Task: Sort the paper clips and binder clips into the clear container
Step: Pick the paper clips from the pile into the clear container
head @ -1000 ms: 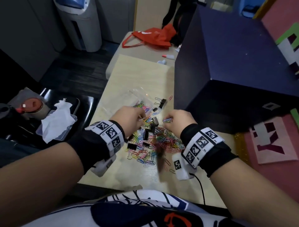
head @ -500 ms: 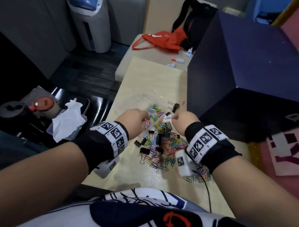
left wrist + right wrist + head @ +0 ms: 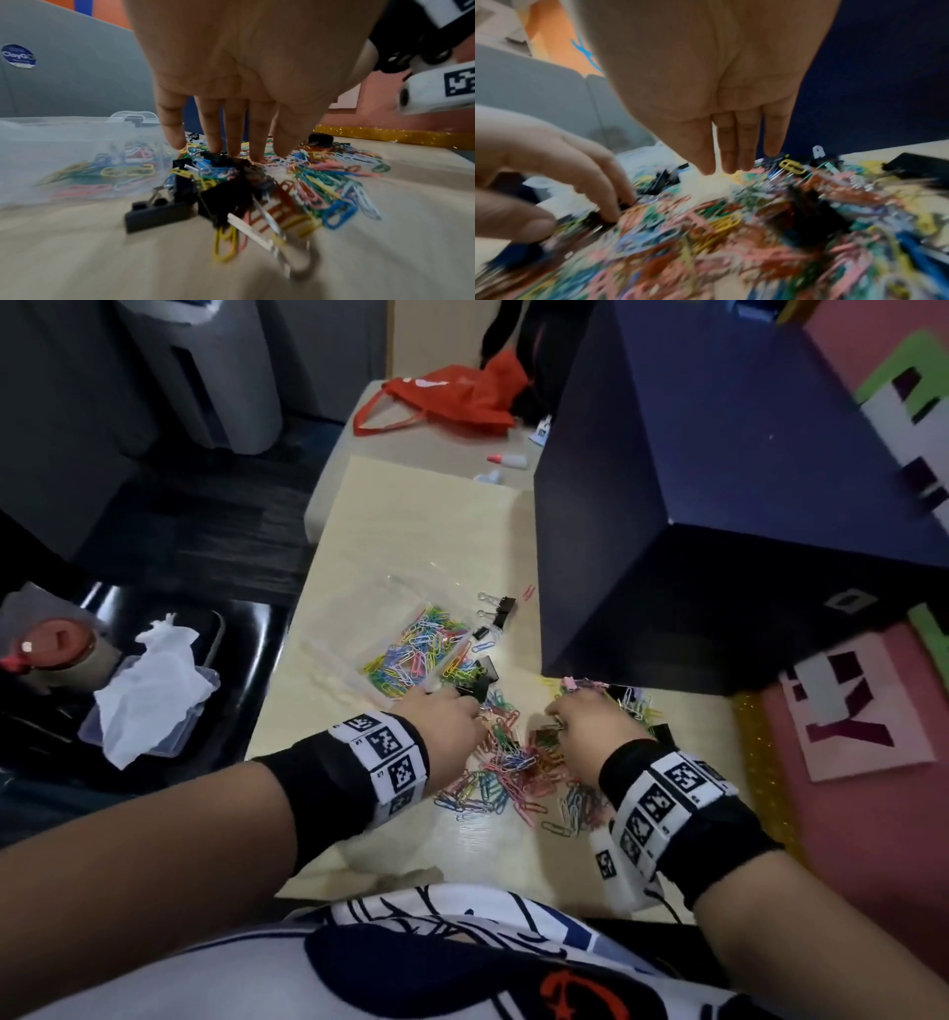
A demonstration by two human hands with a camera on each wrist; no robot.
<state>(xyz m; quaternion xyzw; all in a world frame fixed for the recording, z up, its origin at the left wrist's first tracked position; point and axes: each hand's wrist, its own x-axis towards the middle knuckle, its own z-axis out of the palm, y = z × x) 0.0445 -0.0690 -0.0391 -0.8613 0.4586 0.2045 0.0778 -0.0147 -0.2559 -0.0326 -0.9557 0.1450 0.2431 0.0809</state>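
While raking the paper clips [image 3: 506,765]
Best swept toward clear container [image 3: 64,146], left hand [image 3: 244,85] and right hand [image 3: 713,97] flat, fingers extended, pinching nothing.

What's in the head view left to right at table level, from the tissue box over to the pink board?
Plastic box with tissue → clear container of paper clips → left hand → right hand → dark blue box → pink board.

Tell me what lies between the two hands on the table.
Head view: loose coloured paper clips with a few black binder clips fill the gap between left hand and right hand.
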